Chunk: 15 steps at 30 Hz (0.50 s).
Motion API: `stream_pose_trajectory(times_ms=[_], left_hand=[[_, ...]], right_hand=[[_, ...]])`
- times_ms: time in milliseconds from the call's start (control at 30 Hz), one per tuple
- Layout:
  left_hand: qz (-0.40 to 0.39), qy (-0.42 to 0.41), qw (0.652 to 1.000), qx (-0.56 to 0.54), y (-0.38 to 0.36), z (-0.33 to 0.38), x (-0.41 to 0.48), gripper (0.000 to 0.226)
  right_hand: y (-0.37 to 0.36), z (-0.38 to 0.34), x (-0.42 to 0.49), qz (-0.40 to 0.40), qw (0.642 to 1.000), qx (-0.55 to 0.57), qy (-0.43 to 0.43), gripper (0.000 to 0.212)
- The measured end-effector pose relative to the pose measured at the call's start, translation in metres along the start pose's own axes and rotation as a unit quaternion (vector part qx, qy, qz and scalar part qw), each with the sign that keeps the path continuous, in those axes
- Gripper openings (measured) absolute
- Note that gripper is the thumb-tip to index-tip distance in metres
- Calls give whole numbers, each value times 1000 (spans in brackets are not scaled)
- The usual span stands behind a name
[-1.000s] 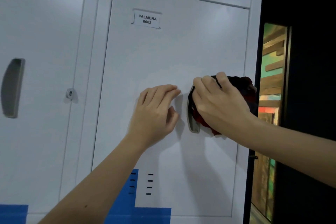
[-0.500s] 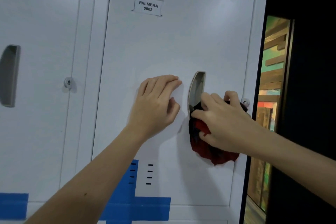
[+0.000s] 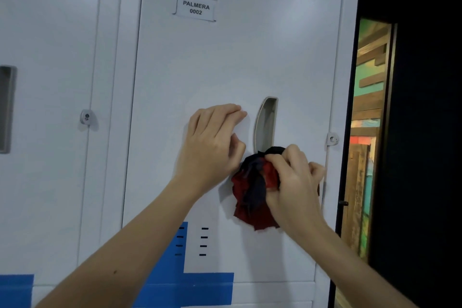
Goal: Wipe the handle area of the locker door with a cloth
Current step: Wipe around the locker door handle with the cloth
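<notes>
A white locker door [image 3: 225, 62] labelled PALMERA 0002 fills the middle of the head view. Its grey recessed handle [image 3: 266, 122] runs vertically, with the upper part showing. My right hand [image 3: 292, 182] grips a crumpled red and dark blue cloth [image 3: 252, 195] and presses it against the door at the handle's lower end, hiding that end. My left hand [image 3: 215, 142] rests flat on the door just left of the handle, fingers together, holding nothing.
A small round lock [image 3: 332, 139] sits right of the handle near the door edge. A neighbouring locker door on the left has its own handle [image 3: 6, 110] and lock [image 3: 86, 116]. Blue tape [image 3: 190, 282] runs across the lower door. A dark doorway lies to the right.
My right hand has carried the cloth down from the top of the handle to its lower end, uncovering the upper recess. The left hand stays pressed beside the handle.
</notes>
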<state>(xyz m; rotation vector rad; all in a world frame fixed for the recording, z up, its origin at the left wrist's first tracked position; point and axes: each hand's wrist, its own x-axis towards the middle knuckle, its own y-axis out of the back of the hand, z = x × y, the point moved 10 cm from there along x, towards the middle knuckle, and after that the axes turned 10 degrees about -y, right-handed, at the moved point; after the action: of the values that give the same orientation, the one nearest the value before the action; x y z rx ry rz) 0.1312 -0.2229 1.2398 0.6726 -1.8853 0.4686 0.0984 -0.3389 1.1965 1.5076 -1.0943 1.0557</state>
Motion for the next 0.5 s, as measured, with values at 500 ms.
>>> stream_pose_trajectory(times_ms=[500], left_hand=[[42,39,995,-77,7,-14,-2,42]], right_hand=[[12,4,73,86,958,148,-230,10]])
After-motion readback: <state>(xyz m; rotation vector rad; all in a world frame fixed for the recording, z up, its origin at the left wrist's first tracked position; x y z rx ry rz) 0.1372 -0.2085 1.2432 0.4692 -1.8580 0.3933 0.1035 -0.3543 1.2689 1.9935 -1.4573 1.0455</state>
